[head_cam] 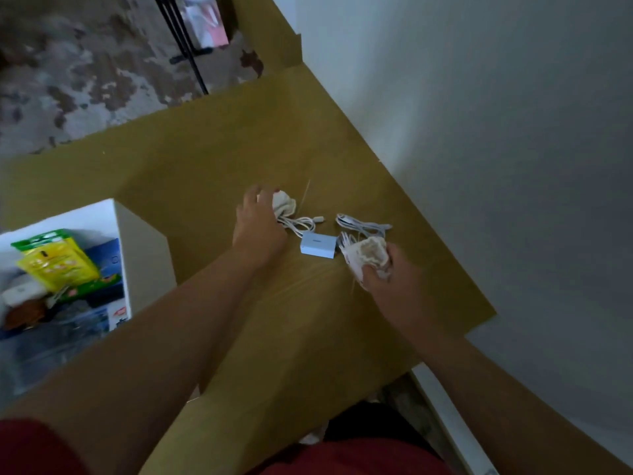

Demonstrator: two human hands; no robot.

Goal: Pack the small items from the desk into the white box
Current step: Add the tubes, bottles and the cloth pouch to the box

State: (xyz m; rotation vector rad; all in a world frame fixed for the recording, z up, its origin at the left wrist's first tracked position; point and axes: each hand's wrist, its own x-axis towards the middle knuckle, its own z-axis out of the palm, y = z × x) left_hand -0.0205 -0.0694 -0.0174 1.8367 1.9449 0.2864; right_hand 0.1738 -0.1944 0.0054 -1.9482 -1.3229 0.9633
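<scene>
On the wooden desk [212, 159] my left hand [258, 228] closes over a small cream cloth pouch [285, 205] next to a coiled white cable [301, 223]. My right hand [387, 272] grips another cream pouch [368, 255], lifted slightly off the desk. Between the hands lies a small white charger block [318, 246], and a second white cable [363, 226] lies just beyond it. The white box [144, 241] stands at the left, holding a yellow-green packet [60, 262] and other items.
A white wall [496, 132] runs along the desk's right edge. Patterned floor [68, 70] and a black stand leg [185, 46] lie beyond the desk's far edge. Bare desk surface stretches between the box and my hands.
</scene>
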